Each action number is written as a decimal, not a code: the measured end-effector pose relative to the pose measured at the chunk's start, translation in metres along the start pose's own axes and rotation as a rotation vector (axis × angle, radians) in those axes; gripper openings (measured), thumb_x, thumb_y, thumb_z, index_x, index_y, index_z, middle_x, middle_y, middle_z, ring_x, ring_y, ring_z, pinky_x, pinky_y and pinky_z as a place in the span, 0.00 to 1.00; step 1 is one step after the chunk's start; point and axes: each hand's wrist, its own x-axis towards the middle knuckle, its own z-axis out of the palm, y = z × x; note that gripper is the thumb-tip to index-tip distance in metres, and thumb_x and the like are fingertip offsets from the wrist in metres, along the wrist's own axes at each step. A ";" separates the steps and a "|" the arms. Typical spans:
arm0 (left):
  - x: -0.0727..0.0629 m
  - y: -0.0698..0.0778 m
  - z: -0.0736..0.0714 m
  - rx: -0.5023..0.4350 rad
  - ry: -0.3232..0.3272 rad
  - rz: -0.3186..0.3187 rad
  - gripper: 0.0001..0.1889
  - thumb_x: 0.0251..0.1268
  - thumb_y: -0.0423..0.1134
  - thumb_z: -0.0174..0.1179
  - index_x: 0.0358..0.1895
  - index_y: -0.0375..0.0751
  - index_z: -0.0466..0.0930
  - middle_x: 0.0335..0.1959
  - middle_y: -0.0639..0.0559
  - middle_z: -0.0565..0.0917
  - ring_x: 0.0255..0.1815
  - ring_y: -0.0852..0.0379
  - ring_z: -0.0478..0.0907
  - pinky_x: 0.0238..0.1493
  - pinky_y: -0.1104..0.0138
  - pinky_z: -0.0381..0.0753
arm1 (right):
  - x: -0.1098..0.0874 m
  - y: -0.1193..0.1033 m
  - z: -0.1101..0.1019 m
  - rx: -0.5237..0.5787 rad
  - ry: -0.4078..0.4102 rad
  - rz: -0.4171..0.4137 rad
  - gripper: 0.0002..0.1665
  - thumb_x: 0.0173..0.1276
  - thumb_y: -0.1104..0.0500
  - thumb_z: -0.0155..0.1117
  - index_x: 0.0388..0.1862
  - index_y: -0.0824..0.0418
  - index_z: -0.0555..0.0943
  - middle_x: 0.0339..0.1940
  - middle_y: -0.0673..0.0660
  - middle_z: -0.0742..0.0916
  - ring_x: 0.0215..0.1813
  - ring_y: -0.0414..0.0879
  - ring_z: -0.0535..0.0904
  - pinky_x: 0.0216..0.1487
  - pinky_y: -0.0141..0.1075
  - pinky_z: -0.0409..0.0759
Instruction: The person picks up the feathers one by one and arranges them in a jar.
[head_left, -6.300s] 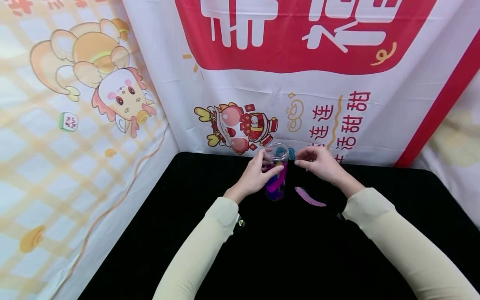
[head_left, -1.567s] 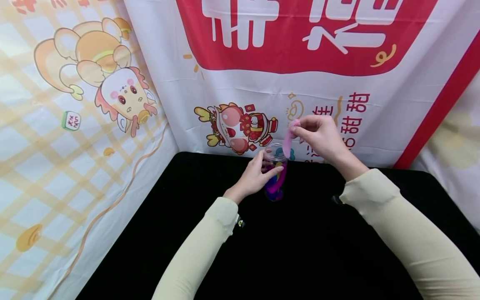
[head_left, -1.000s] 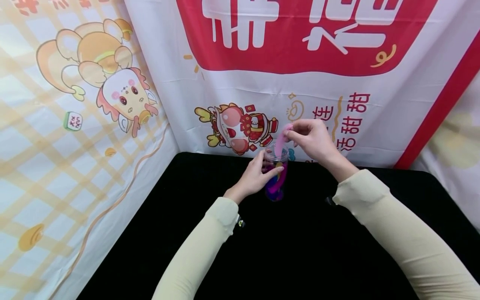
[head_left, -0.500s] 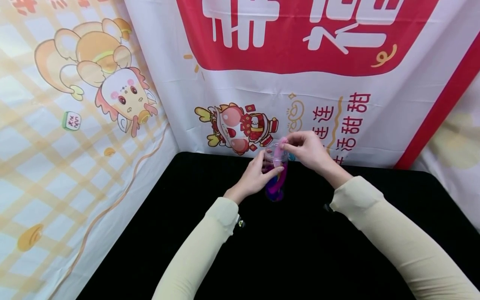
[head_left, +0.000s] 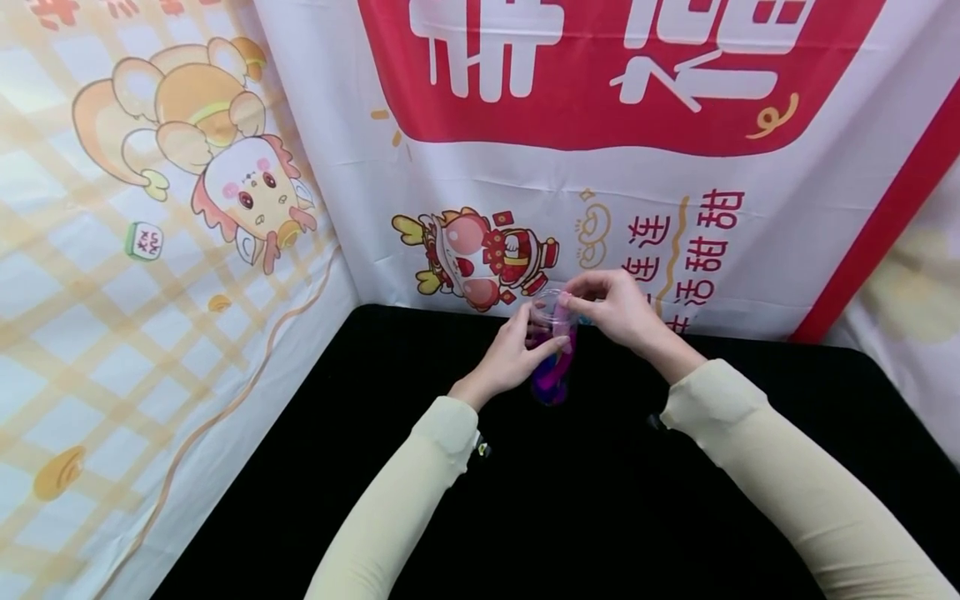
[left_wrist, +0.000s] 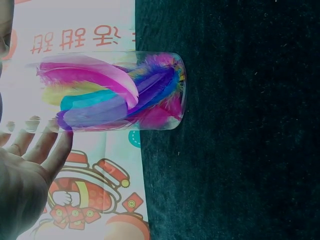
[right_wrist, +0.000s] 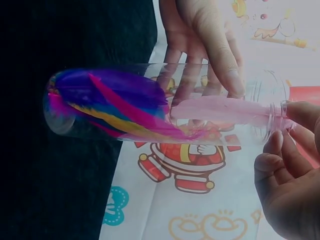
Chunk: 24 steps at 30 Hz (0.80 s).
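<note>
A clear, open-topped jar (head_left: 553, 367) stands upright near the far edge of the black table, with several bright feathers (left_wrist: 120, 95) inside it in pink, blue, purple, teal and yellow. My left hand (head_left: 512, 354) holds the jar around its upper side, thumb toward me and fingers behind. At the mouth, my right hand (head_left: 617, 310) pinches the end of a pale pink feather (right_wrist: 225, 109). Most of that feather hangs down inside the neck, its lower tip near the other feathers. The right fingertips (right_wrist: 300, 112) are at the threaded rim.
Black cloth covers the table (head_left: 525, 517). A white printed banner (head_left: 480, 175) with red shapes hangs just behind the jar, and a checked cloth wall (head_left: 150, 333) rises on the left.
Earlier a pink feather lay on the table; my right hand lifted one above the jar, then lowered it through the mouth. The left hand has kept its hold on the jar.
</note>
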 end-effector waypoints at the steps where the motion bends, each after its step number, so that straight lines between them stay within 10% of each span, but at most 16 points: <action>1: 0.000 0.000 0.000 -0.003 -0.001 0.005 0.38 0.72 0.57 0.63 0.75 0.42 0.60 0.58 0.54 0.78 0.59 0.56 0.81 0.60 0.64 0.81 | 0.000 0.000 0.000 0.006 -0.002 0.000 0.12 0.71 0.54 0.72 0.45 0.62 0.89 0.38 0.59 0.90 0.37 0.47 0.84 0.37 0.32 0.81; 24: -0.001 0.003 0.003 -0.026 -0.024 0.008 0.35 0.72 0.55 0.63 0.74 0.48 0.61 0.62 0.52 0.77 0.59 0.57 0.81 0.58 0.68 0.81 | -0.005 -0.002 -0.009 0.044 -0.001 0.012 0.17 0.74 0.50 0.69 0.48 0.62 0.89 0.44 0.60 0.90 0.39 0.48 0.83 0.38 0.34 0.80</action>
